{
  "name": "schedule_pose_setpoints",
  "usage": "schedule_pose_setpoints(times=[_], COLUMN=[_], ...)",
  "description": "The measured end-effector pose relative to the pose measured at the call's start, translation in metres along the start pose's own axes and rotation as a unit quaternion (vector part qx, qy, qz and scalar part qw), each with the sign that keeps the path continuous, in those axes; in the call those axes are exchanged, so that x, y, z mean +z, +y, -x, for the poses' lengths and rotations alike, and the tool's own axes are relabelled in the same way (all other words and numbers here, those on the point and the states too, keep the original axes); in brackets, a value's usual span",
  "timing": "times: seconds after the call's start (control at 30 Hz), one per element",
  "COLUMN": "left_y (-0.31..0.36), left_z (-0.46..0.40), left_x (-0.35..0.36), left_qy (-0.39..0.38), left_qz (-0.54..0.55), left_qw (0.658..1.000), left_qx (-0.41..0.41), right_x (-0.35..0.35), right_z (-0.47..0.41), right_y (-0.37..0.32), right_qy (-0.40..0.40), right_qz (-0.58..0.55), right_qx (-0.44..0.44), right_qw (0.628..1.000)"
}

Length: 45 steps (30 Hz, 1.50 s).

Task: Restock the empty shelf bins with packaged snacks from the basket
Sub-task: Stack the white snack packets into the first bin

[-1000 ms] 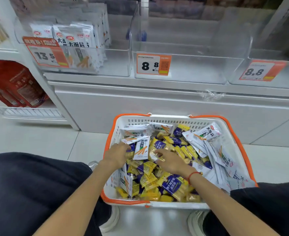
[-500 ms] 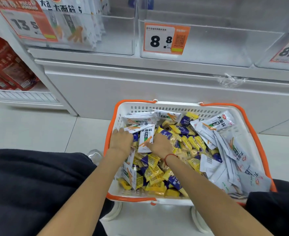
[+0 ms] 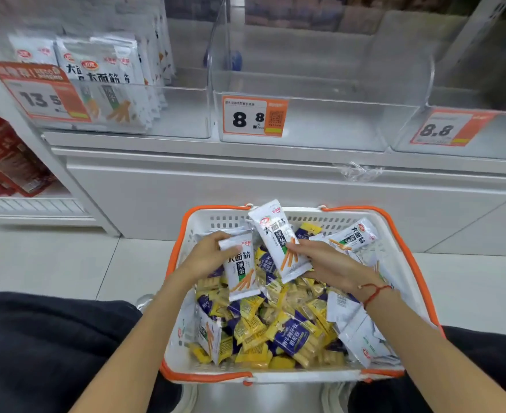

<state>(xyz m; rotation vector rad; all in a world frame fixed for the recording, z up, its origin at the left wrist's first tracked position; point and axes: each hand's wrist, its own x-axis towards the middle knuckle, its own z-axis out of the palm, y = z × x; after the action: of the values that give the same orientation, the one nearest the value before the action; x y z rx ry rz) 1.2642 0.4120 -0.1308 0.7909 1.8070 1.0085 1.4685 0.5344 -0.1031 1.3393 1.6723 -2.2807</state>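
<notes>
A white basket with an orange rim (image 3: 418, 281) stands on the floor between my knees, full of small yellow-and-purple snack packs (image 3: 290, 335) and white packets. My left hand (image 3: 207, 257) grips one white snack packet (image 3: 241, 269) above the basket's left side. My right hand (image 3: 329, 263) pinches a second white packet (image 3: 278, 239), tilted and raised over the basket's far edge. Above, a clear shelf bin (image 3: 320, 126) with an 8.8 price tag stands empty. Another clear bin (image 3: 484, 138) at the right looks empty too.
The left bin (image 3: 183, 114) holds several upright white packets (image 3: 108, 81) behind a 13.5 price tag. Red packages (image 3: 4, 156) lie on a lower shelf at far left. A white cabinet front (image 3: 275, 198) runs below the bins. My dark-clad knees flank the basket.
Both hands have come up out of the pile, each now holding a white packet. The camera tilted up again, so more of the shelf bins shows.
</notes>
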Motion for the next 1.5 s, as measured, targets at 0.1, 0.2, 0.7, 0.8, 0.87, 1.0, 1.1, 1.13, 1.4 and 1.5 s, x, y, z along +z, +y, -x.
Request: schedule_pose_setpoints(times=[0.1,0.2,0.7,0.8,0.87,1.0,1.1,1.13,1.4,1.5], left_y=[0.015,0.019,0.008,0.011,0.01,0.016,0.019,0.02,0.03,0.025], left_z=[0.005,0.009,0.023,0.025,0.024,0.016,0.01,0.01,0.012,0.011], left_x=[0.016,0.031,0.086,0.096,0.099,0.098,0.097,0.097,0.07,0.061], left_qy=[0.028,0.011,-0.006,-0.027,-0.014,0.026,0.007,-0.012,-0.085,-0.094], left_qz=[0.154,0.299,0.156,0.145,0.15,0.261,0.367,0.374,0.306,0.256], left_qw=[0.986,0.946,0.978,0.984,0.984,0.954,0.913,0.908,0.939,0.953], left_qx=[-0.061,-0.123,-0.137,-0.099,-0.099,-0.143,-0.179,-0.188,-0.132,-0.13], right_x=[0.011,0.026,0.064,0.059,0.044,-0.017,-0.061,-0.069,-0.089,-0.084], right_z=[-0.001,0.003,0.003,0.013,0.017,0.014,0.017,0.018,0.01,0.014], right_y=[0.009,0.017,0.05,0.044,0.034,0.02,0.042,0.054,0.077,0.061], right_qy=[0.038,0.07,0.197,0.191,0.143,0.088,0.074,0.049,0.037,0.069], right_qz=[0.01,0.041,0.076,0.123,0.189,0.42,0.557,0.577,0.517,0.371], right_qx=[-0.051,-0.09,-0.158,-0.141,-0.114,-0.01,0.092,0.124,0.042,0.004], right_qw=[0.998,0.993,0.965,0.964,0.965,0.903,0.822,0.806,0.854,0.926])
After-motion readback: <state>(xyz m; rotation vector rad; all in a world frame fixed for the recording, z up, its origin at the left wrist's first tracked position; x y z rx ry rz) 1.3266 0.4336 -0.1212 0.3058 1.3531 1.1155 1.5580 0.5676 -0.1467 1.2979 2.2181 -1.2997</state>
